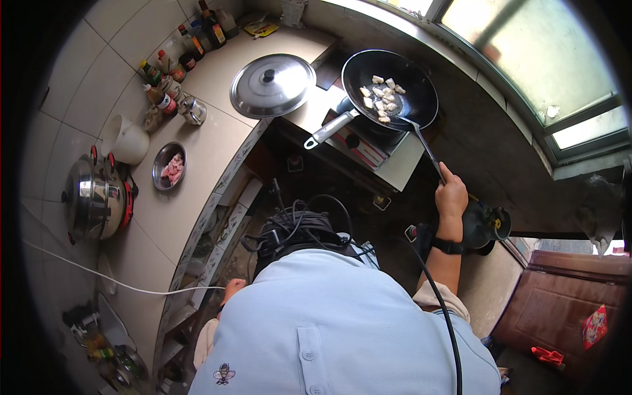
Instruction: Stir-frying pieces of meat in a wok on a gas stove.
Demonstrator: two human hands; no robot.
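My right hand (pixel 451 191) grips the handle of a metal spatula (pixel 427 143), whose front end rests inside a dark wok (pixel 419 94). Several pale pieces of what looks like fatty meat (pixel 381 96) lie in the middle of the wok among a little shiny liquid. The wok sits on a gas stove (pixel 363 148), its long grey handle pointing toward the counter. Low beside my body, my left hand (pixel 234 286) is partly hidden and appears curled. A white cord (pixel 148 291) runs up to it; whether the fingers hold anything is unclear.
On the tiled counter (pixel 197 143) are a metal lid (pixel 271 94), a steel bowl of raw pink meat (pixel 170 168), a white container (pixel 126 139), a lidded steel pot (pixel 96 197) and several sauce bottles (pixel 190 42). A gas cylinder (pixel 481 227) stands right; a black cable (pixel 444 316) crosses my shirt.
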